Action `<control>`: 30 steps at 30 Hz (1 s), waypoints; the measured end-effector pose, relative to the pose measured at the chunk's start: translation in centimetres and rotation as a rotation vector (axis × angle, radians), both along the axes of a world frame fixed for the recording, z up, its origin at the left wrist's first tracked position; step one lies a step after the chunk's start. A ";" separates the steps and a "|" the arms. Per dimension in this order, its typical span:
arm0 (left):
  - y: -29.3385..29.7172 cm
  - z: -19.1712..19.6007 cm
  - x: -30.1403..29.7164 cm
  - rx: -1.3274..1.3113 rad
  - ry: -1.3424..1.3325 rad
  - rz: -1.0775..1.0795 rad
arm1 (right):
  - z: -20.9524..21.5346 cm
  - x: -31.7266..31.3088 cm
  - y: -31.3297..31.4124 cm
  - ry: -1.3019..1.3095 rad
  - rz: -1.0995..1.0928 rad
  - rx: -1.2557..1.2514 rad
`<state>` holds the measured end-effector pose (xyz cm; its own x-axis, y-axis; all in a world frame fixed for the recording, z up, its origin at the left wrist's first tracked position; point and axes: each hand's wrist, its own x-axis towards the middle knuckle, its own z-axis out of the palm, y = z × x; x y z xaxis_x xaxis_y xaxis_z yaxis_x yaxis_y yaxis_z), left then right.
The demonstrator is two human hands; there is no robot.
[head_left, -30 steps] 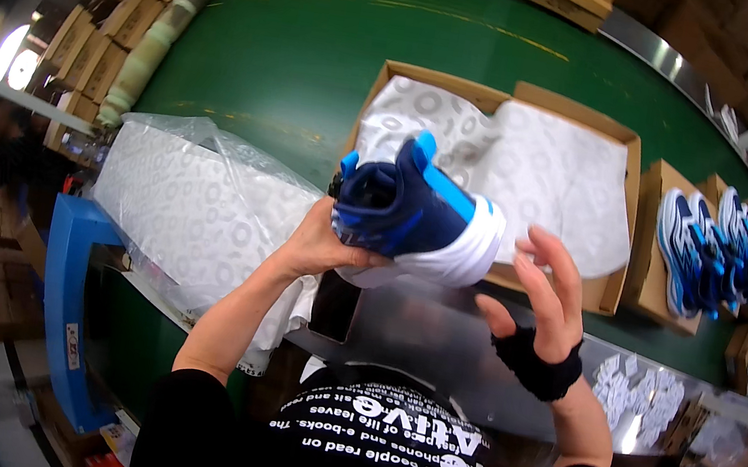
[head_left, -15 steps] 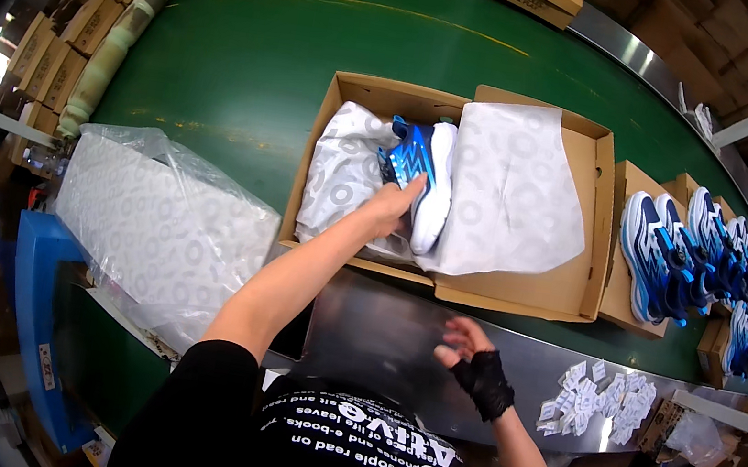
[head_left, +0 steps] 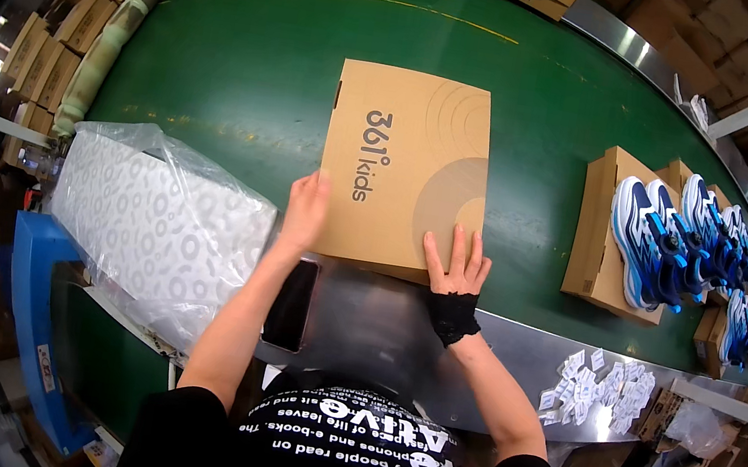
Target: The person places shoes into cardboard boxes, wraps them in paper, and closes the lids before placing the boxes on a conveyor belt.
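Observation:
A closed brown cardboard shoebox (head_left: 387, 211) stands in front of me on the green belt, lid down, so its contents are hidden. My left hand (head_left: 305, 214) grips the box's left side near the front corner, its fingers partly hidden against the wall. On the front right corner of the lid, my right hand (head_left: 458, 267) lies with its fingers spread. It wears a black fingerless wrist covering (head_left: 452, 316).
Left of the box lies a stack of patterned tissue paper (head_left: 169, 213) in clear plastic. A dark phone (head_left: 291, 303) rests on the metal edge (head_left: 360, 328). Blue and white shoes (head_left: 638, 244) stand on boxes at right, near scattered small white tags (head_left: 597, 392).
The open box with a shoe and tissue is now closed under its lid. My left hand has left the shoe for the box's side; my right hand has moved up onto the lid.

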<state>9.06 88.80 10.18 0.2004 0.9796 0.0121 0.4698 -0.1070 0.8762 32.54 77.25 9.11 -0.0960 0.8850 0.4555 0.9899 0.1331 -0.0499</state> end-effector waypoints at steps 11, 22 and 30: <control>1.7 2.7 0.9 -0.840 -0.907 -0.021 | 8.8 2.0 2.3 0.112 0.134 -0.141; -6.1 15.0 -5.4 -0.920 -1.063 0.045 | 7.0 7.4 -4.8 0.454 0.063 -0.062; -14.6 18.0 -13.7 -0.596 -1.289 0.452 | -3.5 9.7 -12.0 0.263 -0.031 -0.512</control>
